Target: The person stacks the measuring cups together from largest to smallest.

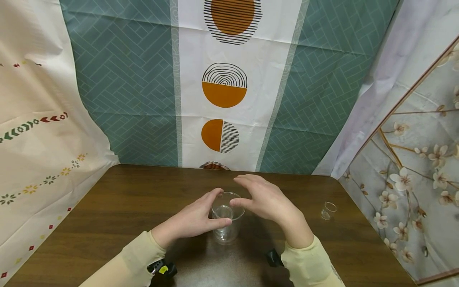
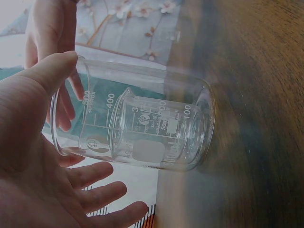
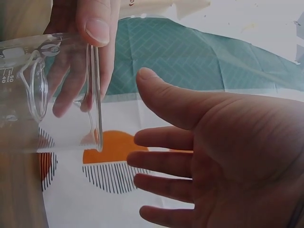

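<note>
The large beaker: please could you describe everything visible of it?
The large beaker is clear, glass-looking and cylindrical, with a round rim and white markings, including 100, 400 and 500. It stands upright on the brown table, with a smaller beaker inside. The left hand curves around its upper part, thumb at the rim; the right hand is apart.

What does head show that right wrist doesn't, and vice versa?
Only head: the lone small glass at the right of the table, plus the floral cloth.
Only right wrist: legible white numbers on the inner beaker.
Both: the left hand at the large beaker, the inner beaker inside it, and the right hand.
</note>
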{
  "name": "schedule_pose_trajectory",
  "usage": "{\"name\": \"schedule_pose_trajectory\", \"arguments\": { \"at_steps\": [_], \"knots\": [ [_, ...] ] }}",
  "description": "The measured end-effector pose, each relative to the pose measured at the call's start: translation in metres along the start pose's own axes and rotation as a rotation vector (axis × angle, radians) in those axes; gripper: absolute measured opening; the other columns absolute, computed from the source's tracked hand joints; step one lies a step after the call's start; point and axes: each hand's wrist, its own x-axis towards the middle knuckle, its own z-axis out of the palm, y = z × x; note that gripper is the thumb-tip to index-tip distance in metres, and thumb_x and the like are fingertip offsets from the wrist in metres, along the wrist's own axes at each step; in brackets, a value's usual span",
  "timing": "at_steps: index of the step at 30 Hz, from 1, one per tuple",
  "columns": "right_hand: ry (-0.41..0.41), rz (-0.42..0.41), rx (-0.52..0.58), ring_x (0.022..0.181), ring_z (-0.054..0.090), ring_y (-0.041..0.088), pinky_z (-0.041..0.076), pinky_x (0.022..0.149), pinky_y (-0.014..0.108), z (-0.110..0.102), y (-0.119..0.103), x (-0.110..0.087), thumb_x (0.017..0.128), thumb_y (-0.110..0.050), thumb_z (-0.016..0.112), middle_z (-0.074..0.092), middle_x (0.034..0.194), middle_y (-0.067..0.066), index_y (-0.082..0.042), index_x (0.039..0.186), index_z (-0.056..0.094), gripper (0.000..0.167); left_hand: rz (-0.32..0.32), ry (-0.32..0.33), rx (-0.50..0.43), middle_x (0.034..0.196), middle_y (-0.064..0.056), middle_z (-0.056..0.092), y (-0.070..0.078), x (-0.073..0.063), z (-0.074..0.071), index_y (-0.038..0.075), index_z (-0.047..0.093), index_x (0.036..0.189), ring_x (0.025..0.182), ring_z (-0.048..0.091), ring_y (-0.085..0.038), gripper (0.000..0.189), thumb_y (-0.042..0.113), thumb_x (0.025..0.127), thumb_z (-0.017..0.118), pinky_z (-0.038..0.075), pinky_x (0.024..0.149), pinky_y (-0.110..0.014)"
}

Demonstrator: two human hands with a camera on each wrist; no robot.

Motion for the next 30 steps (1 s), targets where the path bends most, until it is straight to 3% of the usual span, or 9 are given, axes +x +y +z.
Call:
{"name": "schedule_pose_trajectory", "arguments": {
  "at_steps": [16,30],
  "knots": [
    [0.080,-0.039,0.009,0.162,0.034,0.037,0.034,0.123,0.064,0.0002,0.0025,-0.0008,0.101,-0.051,0.080,0.046,0.171,0.010,-0.015,0.168,0.048,0.082,-0.021,-0.014,-0.001,0.168,-0.014,0.045,0.0012,-0.0011,-0.0007,0.008,0.036,0.168,0.144,0.055,-0.037,0.101,0.067,0.097,0.077,0.049,0.112,-0.062],
    [0.092,-0.043,-0.003,0.165,0.027,0.034,0.028,0.128,0.061,0.0045,0.0054,-0.0001,0.101,-0.052,0.079,0.040,0.175,0.009,-0.014,0.170,0.043,0.088,-0.016,-0.004,0.012,0.168,-0.014,0.045,0.0001,-0.0011,0.0001,0.008,0.036,0.168,0.145,0.055,-0.035,0.102,0.068,0.096,0.076,0.049,0.112,-0.061]
  ]
}}
